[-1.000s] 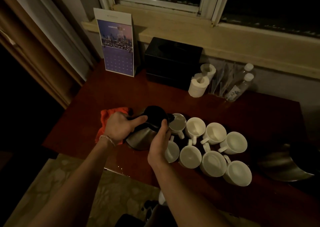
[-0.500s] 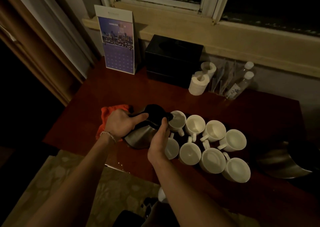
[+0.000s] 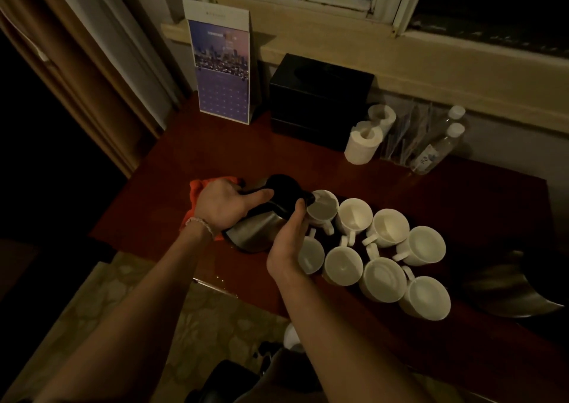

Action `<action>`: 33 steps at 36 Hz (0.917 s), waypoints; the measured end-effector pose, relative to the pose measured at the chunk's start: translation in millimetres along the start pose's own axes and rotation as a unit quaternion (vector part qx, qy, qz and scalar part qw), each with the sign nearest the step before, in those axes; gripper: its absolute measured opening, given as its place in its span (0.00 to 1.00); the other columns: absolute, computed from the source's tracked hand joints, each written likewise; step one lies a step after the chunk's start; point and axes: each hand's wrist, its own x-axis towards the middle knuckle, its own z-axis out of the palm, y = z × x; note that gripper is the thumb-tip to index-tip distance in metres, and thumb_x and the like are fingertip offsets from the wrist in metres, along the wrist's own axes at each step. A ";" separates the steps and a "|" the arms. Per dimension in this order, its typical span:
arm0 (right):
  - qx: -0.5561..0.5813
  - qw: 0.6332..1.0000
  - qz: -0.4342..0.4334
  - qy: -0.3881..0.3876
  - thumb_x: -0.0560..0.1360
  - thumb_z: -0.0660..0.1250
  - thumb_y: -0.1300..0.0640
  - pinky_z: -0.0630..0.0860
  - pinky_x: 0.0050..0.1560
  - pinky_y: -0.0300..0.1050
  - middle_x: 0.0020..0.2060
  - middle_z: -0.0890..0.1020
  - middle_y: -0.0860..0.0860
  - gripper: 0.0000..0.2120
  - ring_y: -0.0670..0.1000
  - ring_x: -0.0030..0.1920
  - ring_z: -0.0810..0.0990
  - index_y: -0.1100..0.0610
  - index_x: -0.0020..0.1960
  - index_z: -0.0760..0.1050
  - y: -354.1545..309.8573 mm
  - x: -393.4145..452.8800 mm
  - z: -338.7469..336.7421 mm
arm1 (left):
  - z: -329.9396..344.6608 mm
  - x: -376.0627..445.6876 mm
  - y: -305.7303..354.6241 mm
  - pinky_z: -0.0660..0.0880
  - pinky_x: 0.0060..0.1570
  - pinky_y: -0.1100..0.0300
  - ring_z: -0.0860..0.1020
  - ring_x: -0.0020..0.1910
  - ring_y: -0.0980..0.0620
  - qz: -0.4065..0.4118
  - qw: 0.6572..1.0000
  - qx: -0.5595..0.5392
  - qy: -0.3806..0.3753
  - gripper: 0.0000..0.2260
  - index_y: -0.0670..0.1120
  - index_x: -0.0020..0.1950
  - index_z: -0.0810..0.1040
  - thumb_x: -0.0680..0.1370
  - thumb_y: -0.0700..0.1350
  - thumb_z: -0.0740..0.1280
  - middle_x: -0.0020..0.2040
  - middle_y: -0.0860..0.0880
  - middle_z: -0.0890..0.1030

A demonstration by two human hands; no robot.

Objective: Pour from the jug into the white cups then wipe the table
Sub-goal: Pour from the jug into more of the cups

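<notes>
A steel jug (image 3: 257,233) with a black lid is tilted to the right, its spout over the leftmost white cup (image 3: 321,208) of the back row. My left hand (image 3: 224,205) grips the jug's black handle. My right hand (image 3: 289,242) rests against the jug's side near the spout, fingers fairly straight. Several white cups (image 3: 381,248) stand in two rows on the red-brown table (image 3: 172,193). An orange cloth (image 3: 197,191) lies behind my left hand, partly hidden.
At the back stand a calendar card (image 3: 221,64), a black box (image 3: 317,97), two paper rolls (image 3: 363,144) and plastic bottles (image 3: 437,147). A second steel vessel (image 3: 511,288) sits at the right. Small wet drops (image 3: 224,282) lie near the front edge.
The jug and both hands have kept their hold and their place at the first cup; only the camera has shifted slightly.
</notes>
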 end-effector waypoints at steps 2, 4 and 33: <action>0.005 1.000 -0.004 -0.002 0.82 0.60 0.39 0.76 0.54 0.47 0.70 0.75 0.54 0.29 0.52 0.59 0.79 0.49 0.79 0.62 -1.3 -1.6 -0.1 | -0.6 -0.6 2.1 0.62 0.24 0.58 0.69 0.21 0.50 0.002 1.000 0.005 0.005 0.34 0.32 0.32 0.78 0.73 0.65 0.74 0.23 0.45 0.75; 0.006 1.000 -0.006 -0.005 0.83 0.60 0.40 0.76 0.52 0.46 0.70 0.75 0.54 0.28 0.52 0.58 0.79 0.50 0.79 0.62 -0.1 -0.9 -0.4 | -1.6 -0.9 2.9 0.63 0.25 0.57 0.69 0.22 0.49 0.002 1.000 0.010 0.005 0.33 0.32 0.32 0.78 0.74 0.64 0.74 0.24 0.44 0.75; 0.003 1.000 0.010 -0.007 0.80 0.61 0.35 0.76 0.55 0.50 0.70 0.74 0.54 0.32 0.53 0.59 0.79 0.49 0.79 0.62 5.2 0.0 -0.6 | -4.6 -5.5 9.7 0.63 0.24 0.58 0.67 0.19 0.52 -0.007 1.000 0.018 0.007 0.33 0.32 0.32 0.78 0.74 0.64 0.74 0.21 0.48 0.71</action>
